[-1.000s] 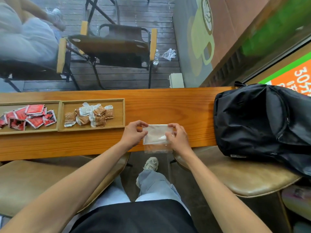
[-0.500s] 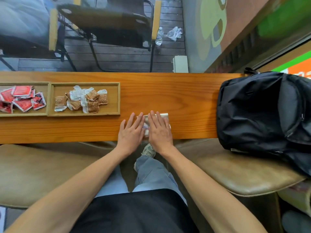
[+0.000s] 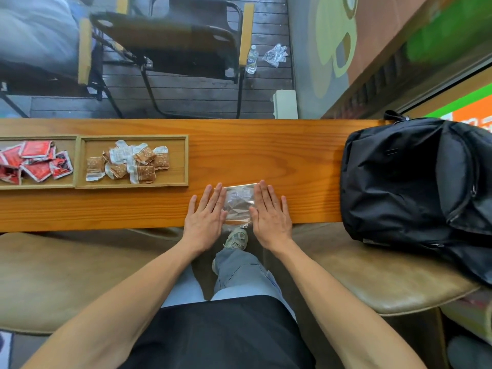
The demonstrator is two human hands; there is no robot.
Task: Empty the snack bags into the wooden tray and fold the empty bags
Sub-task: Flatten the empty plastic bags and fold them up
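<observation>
Bag status: clear, crinkled plastic snack bag (image 3: pixel 237 202) lies flat on the long orange-brown wooden counter (image 3: pixel 266 153), near its front edge, with its lower corner hanging just over the lip. Left hand (image 3: pixel 205 214) and right hand (image 3: pixel 270 213) both lie palm-down on the counter, fingers straight and spread, gripping nothing; inner fingers of each rest on the bag's left and right sides, middle of the bag showing between them. Looks empty and partly folded, so the step in hand is likely pressing a crease. Handling guess: very light, thin, soft film, slippery on polished wood, springy enough to unfold once pressure is off; not fragile, though it could slide off the edge. Best hold is probably a fingertip pinch at the two far corners or along the folded edge, one palm kept down to stop it skating. Two-compartment wooden tray (image 3: pixel 186 161) sits well left of the hands; its right compartment holds brown-and-white small snack packets (image 3: pixel 130 163), left compartment holds red snack packets (image 3: pixel 34 163). Black fabric backpack (image 3: pixel 415 187) sits at the counter's right end, apart from the bag.
</observation>
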